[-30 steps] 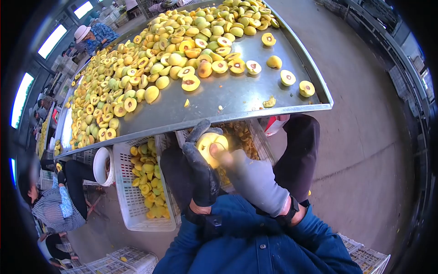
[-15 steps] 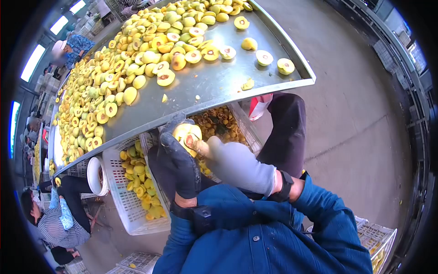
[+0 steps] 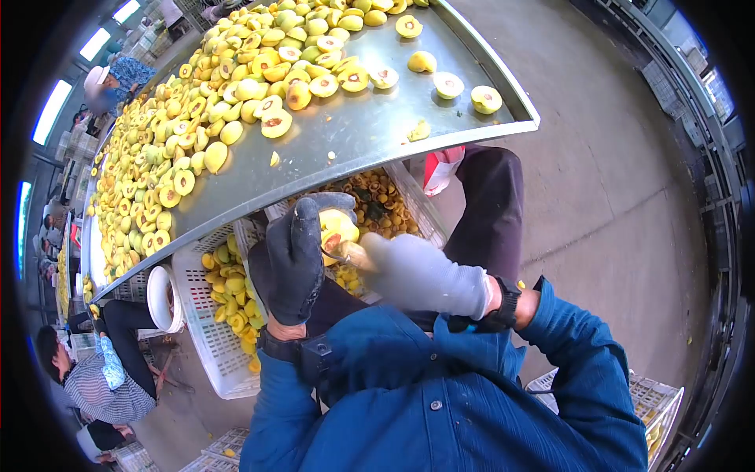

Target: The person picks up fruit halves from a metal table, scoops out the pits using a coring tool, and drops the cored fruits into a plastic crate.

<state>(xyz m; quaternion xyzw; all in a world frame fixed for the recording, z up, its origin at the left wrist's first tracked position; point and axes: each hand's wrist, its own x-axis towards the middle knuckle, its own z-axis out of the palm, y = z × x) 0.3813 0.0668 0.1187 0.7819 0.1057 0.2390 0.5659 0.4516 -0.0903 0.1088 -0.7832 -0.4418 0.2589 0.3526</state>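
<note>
My left hand [image 3: 291, 267], in a dark glove, is closed around a halved yellow peach [image 3: 338, 226], its reddish pit hollow turned to the right. My right hand [image 3: 432, 275], in a light grey glove and blurred by motion, grips a pitting tool with a wooden handle [image 3: 357, 255]. The tool's thin metal end touches the peach's cut face. Both hands are over my lap, just below the edge of the metal table [image 3: 330, 161]. Beneath them, a crate [image 3: 417, 200] holds pits and fruit scraps.
Many peach halves [image 3: 197, 118] lie heaped on the table. A white crate of yellow halves [image 3: 212, 346] stands at left, beside a white bucket [image 3: 163, 299]. A person in stripes [image 3: 110, 389] sits at lower left; another [image 3: 126, 79] is at the table's far side. Another crate [image 3: 653, 401] is at lower right.
The tool's end has stayed at the peach while my right hand has shifted slightly right. My left hand has moved a little left and turned. The whole view has shifted slightly.
</note>
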